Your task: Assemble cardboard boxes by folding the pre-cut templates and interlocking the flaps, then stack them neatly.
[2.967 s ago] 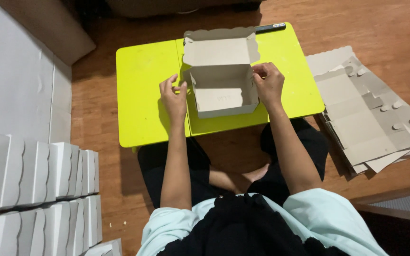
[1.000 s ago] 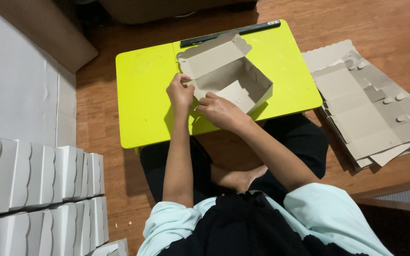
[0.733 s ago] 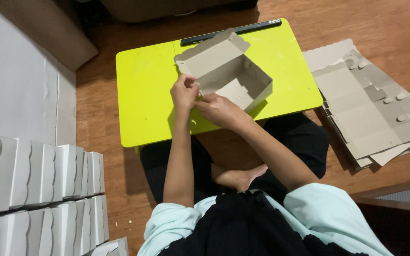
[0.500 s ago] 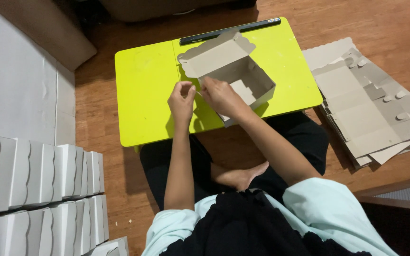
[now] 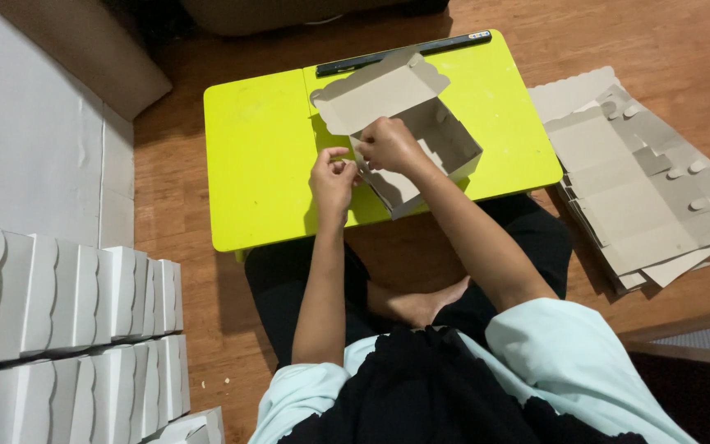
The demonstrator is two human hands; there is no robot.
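Note:
A grey cardboard box, half folded with its scalloped lid open, sits turned at an angle on a bright yellow-green lap table. My left hand pinches the box's near-left corner flap with curled fingers. Close beside it, my right hand grips the same left wall of the box from above. The two hands nearly touch. My legs are crossed under the table.
A pile of flat grey box blanks lies on the wooden floor at the right. Rows of finished white boxes stand at the lower left. A dark slim bar lies along the table's far edge. A white sheet covers the floor at left.
The box has been turned clockwise to sit at an angle. My right hand moved from the box's right side across to its left wall, close to my left hand.

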